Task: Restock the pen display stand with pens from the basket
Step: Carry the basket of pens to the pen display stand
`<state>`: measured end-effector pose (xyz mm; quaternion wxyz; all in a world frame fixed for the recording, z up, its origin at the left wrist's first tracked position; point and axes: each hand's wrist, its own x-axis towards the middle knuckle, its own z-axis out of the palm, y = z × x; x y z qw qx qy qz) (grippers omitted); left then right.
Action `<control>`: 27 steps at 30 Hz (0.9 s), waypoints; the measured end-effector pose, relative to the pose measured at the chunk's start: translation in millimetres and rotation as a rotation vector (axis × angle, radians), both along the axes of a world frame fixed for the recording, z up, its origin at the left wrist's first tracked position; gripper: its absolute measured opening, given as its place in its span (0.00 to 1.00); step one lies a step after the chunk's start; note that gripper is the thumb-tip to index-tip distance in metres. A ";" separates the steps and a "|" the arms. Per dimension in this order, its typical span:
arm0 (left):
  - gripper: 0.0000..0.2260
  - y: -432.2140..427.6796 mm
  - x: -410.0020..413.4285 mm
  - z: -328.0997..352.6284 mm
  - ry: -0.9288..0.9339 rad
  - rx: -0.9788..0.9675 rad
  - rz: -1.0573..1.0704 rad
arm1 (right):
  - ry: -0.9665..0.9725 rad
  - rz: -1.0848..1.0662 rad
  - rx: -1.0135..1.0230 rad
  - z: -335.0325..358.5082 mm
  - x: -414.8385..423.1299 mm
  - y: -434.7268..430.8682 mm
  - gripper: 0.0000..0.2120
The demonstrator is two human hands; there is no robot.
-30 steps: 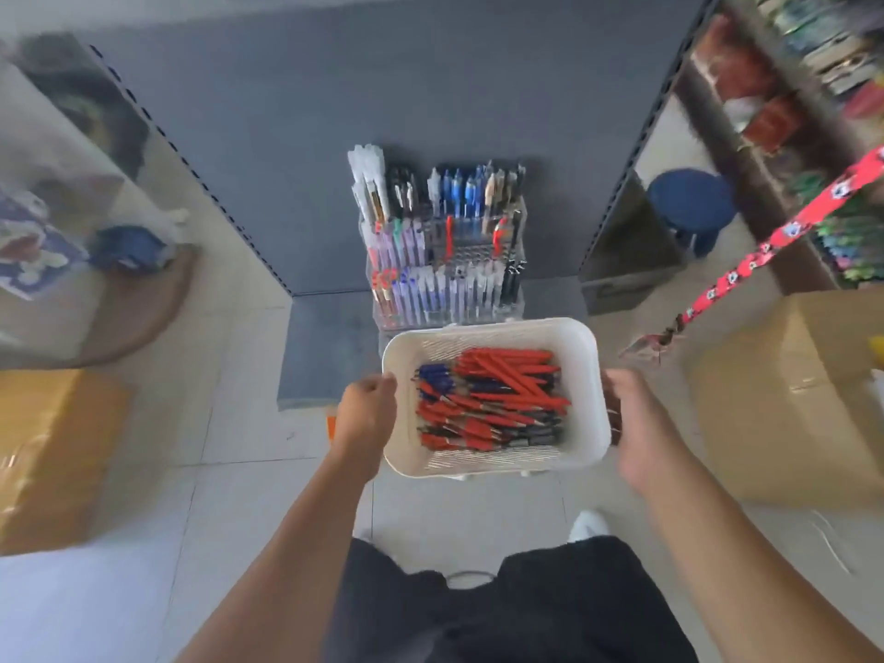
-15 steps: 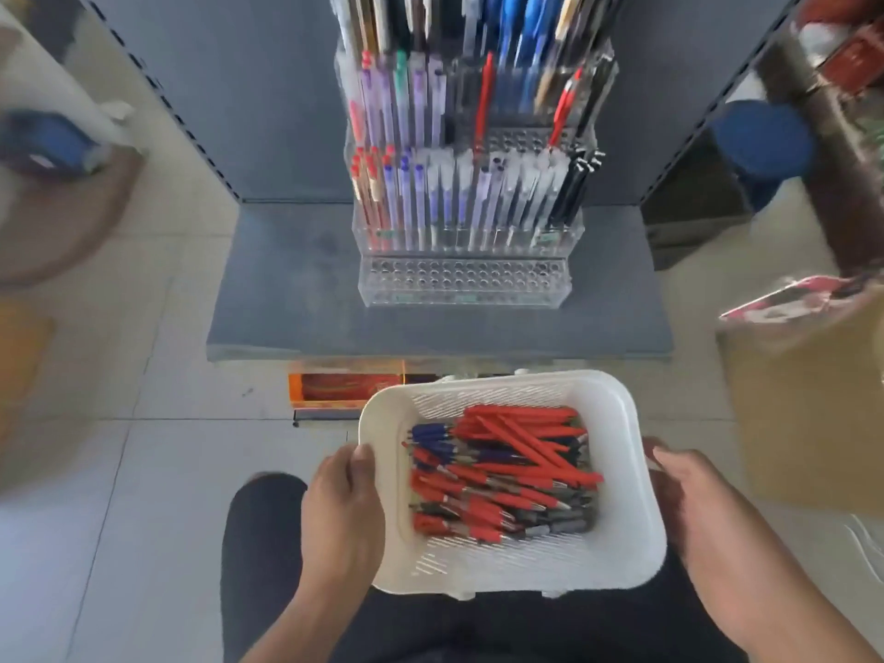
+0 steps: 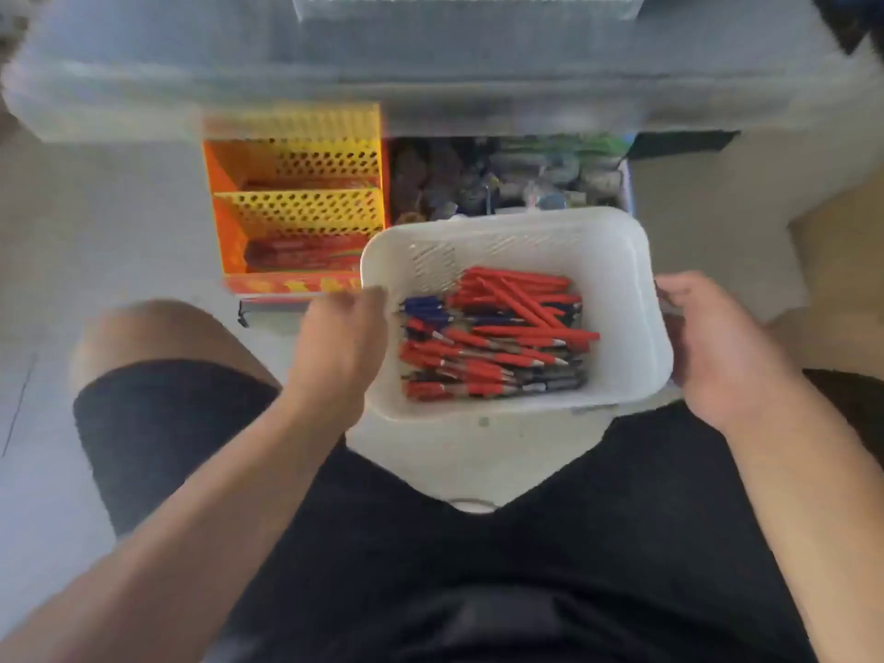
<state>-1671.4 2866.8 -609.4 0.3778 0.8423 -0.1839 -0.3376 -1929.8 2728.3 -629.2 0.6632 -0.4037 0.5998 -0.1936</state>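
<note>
Pens (image 3: 492,337) are lying in the basket (image 3: 617,260), low over the floor (image 3: 110,222); my right grip (image 3: 717,346) is holding its rim, my left grip (image 3: 339,346) is too blurred to tell. Restocking isn't beginning yet.

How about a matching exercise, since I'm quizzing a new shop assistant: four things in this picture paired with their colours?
Things:
1. basket
2. most of the pens
3. perforated rack
4. shorts

Colours:
a. black
b. white
c. red
d. orange and yellow

Pairs: 1-b, 2-c, 3-d, 4-a
</note>
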 end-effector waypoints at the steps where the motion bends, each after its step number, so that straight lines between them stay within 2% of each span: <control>1: 0.14 10.5 -5.7 4.5 -0.015 0.059 -0.034 | 0.028 -0.003 0.012 -1.9 0.2 14.2 0.18; 5: 0.18 19.2 -4.3 35.3 -0.016 0.040 -0.083 | -0.010 0.002 -0.016 9.2 5.9 29.7 0.09; 10: 0.23 23.5 3.1 21.6 0.034 -0.010 -0.002 | -0.052 -0.034 0.056 4.1 17.4 40.5 0.07; 15: 0.20 20.7 13.5 -12.0 0.127 0.032 0.045 | 0.083 -0.064 0.107 -21.9 30.6 45.3 0.08; 21: 0.24 4.4 19.0 -62.3 0.164 0.154 0.131 | 0.170 -0.056 0.205 -69.1 50.4 34.9 0.12; 22: 0.24 2.1 19.5 -75.0 0.148 0.182 0.140 | 0.183 -0.055 0.206 -77.6 55.2 34.5 0.14; 25: 0.21 -1.3 17.3 -109.8 0.141 0.319 0.132 | 0.255 -0.083 0.200 -123.4 60.3 21.5 0.28; 27: 0.18 -2.0 15.6 -129.2 0.173 0.380 0.120 | 0.278 -0.059 0.223 -165.3 55.6 8.0 0.32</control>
